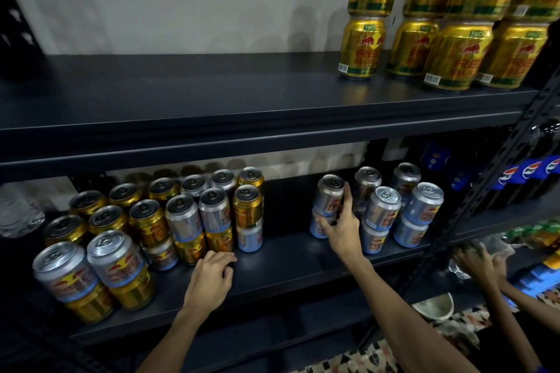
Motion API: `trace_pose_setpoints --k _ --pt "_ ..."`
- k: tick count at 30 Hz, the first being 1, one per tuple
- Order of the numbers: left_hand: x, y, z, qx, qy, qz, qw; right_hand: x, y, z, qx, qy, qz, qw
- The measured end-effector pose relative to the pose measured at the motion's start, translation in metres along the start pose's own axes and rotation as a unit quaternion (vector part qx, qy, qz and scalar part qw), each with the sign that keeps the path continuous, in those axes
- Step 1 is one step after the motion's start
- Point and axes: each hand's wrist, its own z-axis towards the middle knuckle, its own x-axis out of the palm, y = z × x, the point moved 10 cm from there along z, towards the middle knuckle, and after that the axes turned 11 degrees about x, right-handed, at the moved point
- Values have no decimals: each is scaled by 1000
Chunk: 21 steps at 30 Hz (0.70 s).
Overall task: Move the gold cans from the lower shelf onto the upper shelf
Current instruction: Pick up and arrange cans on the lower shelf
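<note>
Gold cans (148, 221) stand mixed with silver cans (181, 215) in two-high stacks at the left of the lower shelf (281, 254). More gold cans (360, 48) are stacked two high at the right of the upper shelf (212, 94). My right hand (342, 227) grips a stack of two silver cans (327, 200) in the middle-right of the lower shelf, thumb and fingers round its side. My left hand (212, 275) hovers with loosely curled fingers just in front of the left group, near a gold can (219, 239), holding nothing.
Further silver can stacks (381, 215) stand right of my right hand. Pepsi bottles (530, 179) sit beyond the black perforated upright (485, 197). Another person's hands (478, 263) reach into the neighbouring rack at the lower right. Clear water bottles (18, 215) are at the far left.
</note>
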Motion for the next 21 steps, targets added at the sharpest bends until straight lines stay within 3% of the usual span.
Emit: trace_pose_setpoints --k 21 --pt "-2 -2 0 -10 -1 -2 1000 -7 12 1 -18 7 -7 1000"
